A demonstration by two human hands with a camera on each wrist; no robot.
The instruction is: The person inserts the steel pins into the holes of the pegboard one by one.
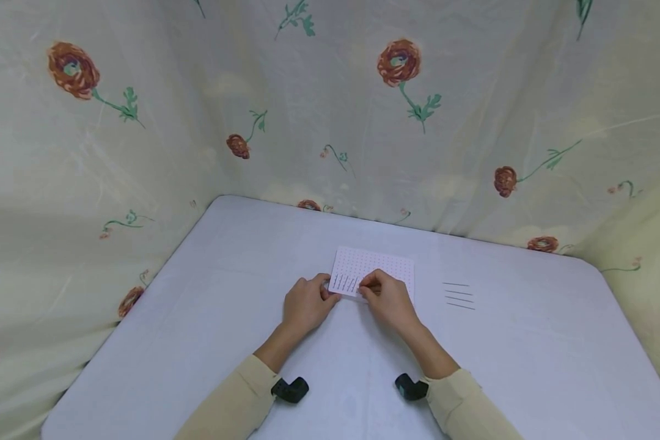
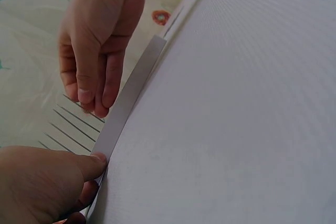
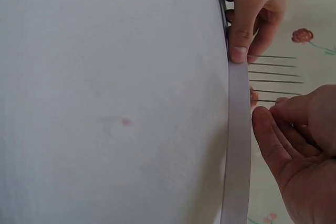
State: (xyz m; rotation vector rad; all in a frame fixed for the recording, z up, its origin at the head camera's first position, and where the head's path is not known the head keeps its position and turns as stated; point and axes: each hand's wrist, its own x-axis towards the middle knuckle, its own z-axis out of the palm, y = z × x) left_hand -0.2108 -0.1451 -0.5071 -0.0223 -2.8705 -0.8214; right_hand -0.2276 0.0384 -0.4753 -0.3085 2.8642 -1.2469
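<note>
A white board [image 1: 382, 260] dotted with a grid of small holes lies on the table. Several thin dark sticks [image 3: 275, 74] stand upright in a row along its near left part. My left hand [image 1: 308, 304] grips the board's near left corner, thumb on the front edge [image 2: 128, 93] and fingers around the side. Over the row's right end, my right hand [image 1: 389, 299] has thumb and forefinger together at the top of the last stick [image 3: 265, 100], pinching it. Its lower fingers are loosely curled, seen in the right wrist view.
Several more loose sticks [image 1: 459, 299] lie side by side on the white tabletop [image 1: 528, 354], right of the board. A flowered curtain [image 1: 330, 110] hangs behind and along the sides of the table. Dark wrist devices [image 1: 290, 390] sit at both sleeve cuffs.
</note>
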